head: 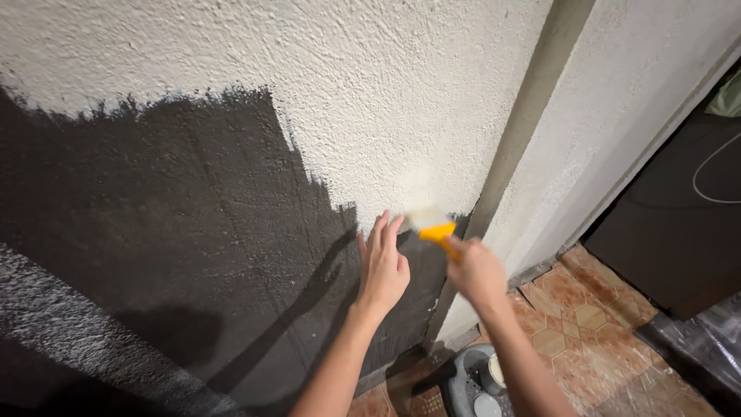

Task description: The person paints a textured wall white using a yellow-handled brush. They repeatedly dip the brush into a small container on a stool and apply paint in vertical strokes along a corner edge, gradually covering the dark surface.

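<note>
The fingers of the right hand [477, 272] are curled tight around the yellow plastic handle of a flat paintbrush [434, 227], whose pale bristles are blurred and pressed against the rough-textured plaster wall [401, 85] just where the white coat meets the dark one. The brush sits close beside a grey vertical strip [525, 116] that runs slanting up the wall like a narrow flat moulding.

The left hand [381, 266] holds nothing; its fingers [380, 228] are stretched out straight and slightly spread, lying near or against the wall just left of the brush, though contact cannot be told for sure.

The wall surface is coarse and pebbled. Its upper part is cream-white, while a large dark grey-black painted patch [170, 216] covers the lower left, with a ragged, feathered upper edge and soft shadows of both arms across it.

Below, at the foot of the wall, a round grey plastic container [463, 386] with small pale lids or cups inside stands on the floor of reddish-brown patterned tiles [587, 316]. To the right, a dark flat panel [671, 239] and crinkled shiny plastic sheeting [702, 340] lie near the tiles.
</note>
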